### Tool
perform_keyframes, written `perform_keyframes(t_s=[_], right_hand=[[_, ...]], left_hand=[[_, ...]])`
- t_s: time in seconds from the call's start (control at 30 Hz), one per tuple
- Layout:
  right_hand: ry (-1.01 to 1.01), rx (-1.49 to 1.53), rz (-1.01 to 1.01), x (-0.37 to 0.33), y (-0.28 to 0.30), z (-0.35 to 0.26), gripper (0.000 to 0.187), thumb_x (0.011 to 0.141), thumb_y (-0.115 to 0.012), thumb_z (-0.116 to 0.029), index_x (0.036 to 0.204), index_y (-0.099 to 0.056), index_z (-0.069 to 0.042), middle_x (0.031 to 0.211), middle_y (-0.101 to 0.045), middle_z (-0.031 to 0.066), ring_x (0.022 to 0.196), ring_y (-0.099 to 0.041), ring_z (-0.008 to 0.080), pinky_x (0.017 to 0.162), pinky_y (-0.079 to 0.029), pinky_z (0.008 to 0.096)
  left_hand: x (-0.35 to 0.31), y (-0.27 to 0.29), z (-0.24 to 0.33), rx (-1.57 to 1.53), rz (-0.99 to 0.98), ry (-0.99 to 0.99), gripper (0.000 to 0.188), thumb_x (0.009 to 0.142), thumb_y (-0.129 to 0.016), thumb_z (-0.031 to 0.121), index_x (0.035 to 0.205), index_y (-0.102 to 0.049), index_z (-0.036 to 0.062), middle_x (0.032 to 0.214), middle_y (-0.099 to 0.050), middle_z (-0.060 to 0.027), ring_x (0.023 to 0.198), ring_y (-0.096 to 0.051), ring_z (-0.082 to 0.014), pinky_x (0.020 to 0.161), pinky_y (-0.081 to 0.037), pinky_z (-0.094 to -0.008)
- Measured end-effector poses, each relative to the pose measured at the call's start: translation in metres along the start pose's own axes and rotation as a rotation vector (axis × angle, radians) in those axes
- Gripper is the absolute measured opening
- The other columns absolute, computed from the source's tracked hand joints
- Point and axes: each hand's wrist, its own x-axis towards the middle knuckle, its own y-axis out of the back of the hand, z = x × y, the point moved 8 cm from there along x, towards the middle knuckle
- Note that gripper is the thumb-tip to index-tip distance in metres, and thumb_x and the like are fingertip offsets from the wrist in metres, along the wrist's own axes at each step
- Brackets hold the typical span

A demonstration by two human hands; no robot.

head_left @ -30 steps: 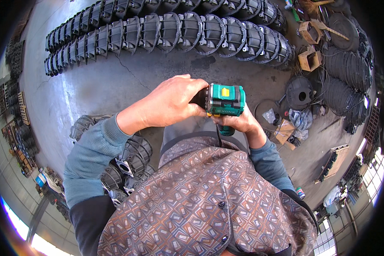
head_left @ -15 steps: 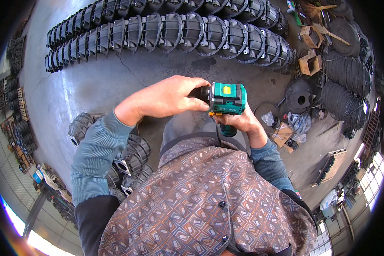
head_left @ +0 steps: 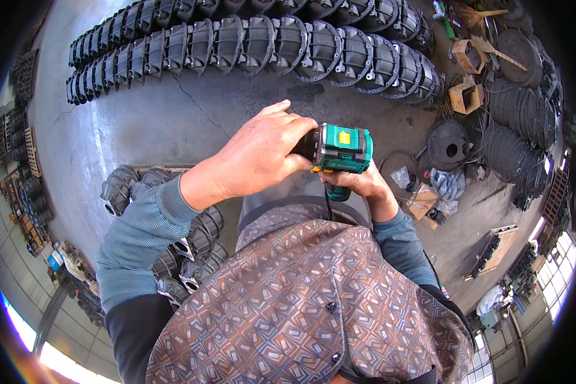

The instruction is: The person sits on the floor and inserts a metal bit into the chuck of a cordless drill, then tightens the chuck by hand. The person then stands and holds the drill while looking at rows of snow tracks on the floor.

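A green and black cordless drill (head_left: 345, 148) with a yellow top switch is held in front of my body, its black nose pointing left. My right hand (head_left: 365, 184) is wrapped round the drill's handle from below, with its fingers partly hidden under the body. With thumb and forefinger my left hand (head_left: 259, 152) pinches the drill's chuck (head_left: 306, 144), while another finger sticks up and away. What sits in the chuck, if anything, is hidden by the left hand.
Long rows of black metal housings (head_left: 256, 45) stand on the floor ahead. More housings (head_left: 205, 230) are at my left. To the right lie cardboard boxes (head_left: 466, 98), a round black part (head_left: 447, 144), plastic bags (head_left: 448, 185) and stacked black rings (head_left: 515, 153). A broom (head_left: 480, 14) lies far right.
My left hand has turned on the chuck, with its back more upward and one finger now raised. The drill has shifted slightly right and tilted a little.
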Motion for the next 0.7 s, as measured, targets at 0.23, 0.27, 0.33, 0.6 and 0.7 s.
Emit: perform_keyframes(t_s=[0.23, 0.27, 0.33, 0.6, 0.7], right_hand=[[-0.053, -0.004, 0.047, 0.001, 0.005, 0.008, 0.041, 0.073, -0.085, -0.003, 0.112, -0.071, -0.003, 0.095, -0.074, 0.0027, 0.083, -0.067, 0.0108, 0.076, -0.058, 0.0319], [-0.042, 0.014, 0.045, 0.001, 0.004, 0.003, 0.038, 0.074, -0.085, -0.003, 0.11, -0.071, -0.003, 0.094, -0.074, 0.0032, 0.082, -0.067, 0.0111, 0.075, -0.058, 0.0317], [-0.059, 0.016, 0.028, 0.0, 0.003, 0.002, 0.037, 0.075, -0.085, -0.003, 0.11, -0.071, -0.003, 0.093, -0.074, 0.0035, 0.08, -0.068, 0.0115, 0.074, -0.058, 0.0318], [-0.093, 0.118, 0.033, 0.005, -0.007, 0.01, 0.028, 0.083, -0.08, -0.005, 0.109, -0.07, -0.003, 0.088, -0.074, 0.0064, 0.072, -0.069, 0.016, 0.065, -0.058, 0.0335], [-0.054, 0.26, -0.006, 0.002, -0.013, -0.004, 0.027, 0.085, -0.077, -0.007, 0.11, -0.07, -0.002, 0.088, -0.074, 0.0083, 0.07, -0.069, 0.016, 0.063, -0.057, 0.0329]], left_hand=[[0.001, 0.0, 0.004, 0.128, 0.056, -0.025, 0.059, 0.076, -0.086, 0.015, 0.127, -0.061, -0.0013, 0.117, -0.07, -0.018, 0.115, -0.066, -0.0369, 0.121, -0.035, -0.058], [0.001, 0.0, 0.004, 0.138, 0.054, -0.028, 0.059, 0.076, -0.086, 0.016, 0.127, -0.061, -0.0012, 0.117, -0.07, -0.018, 0.115, -0.066, -0.0368, 0.121, -0.035, -0.058], [0.001, 0.0, 0.006, 0.157, 0.049, -0.033, 0.059, 0.076, -0.086, 0.016, 0.127, -0.061, -0.001, 0.117, -0.07, -0.0181, 0.116, -0.066, -0.0365, 0.121, -0.035, -0.058], [0.002, 0.004, 0.003, 0.233, 0.076, -0.024, 0.059, 0.077, -0.086, 0.02, 0.127, -0.062, -0.0001, 0.118, -0.07, -0.0165, 0.115, -0.066, -0.0348, 0.118, -0.038, -0.0573], [0.007, 0.013, 0.008, 0.253, 0.12, -0.04, 0.06, 0.077, -0.086, 0.022, 0.127, -0.062, 0.001, 0.119, -0.07, -0.0157, 0.115, -0.066, -0.0343, 0.116, -0.04, -0.055]])
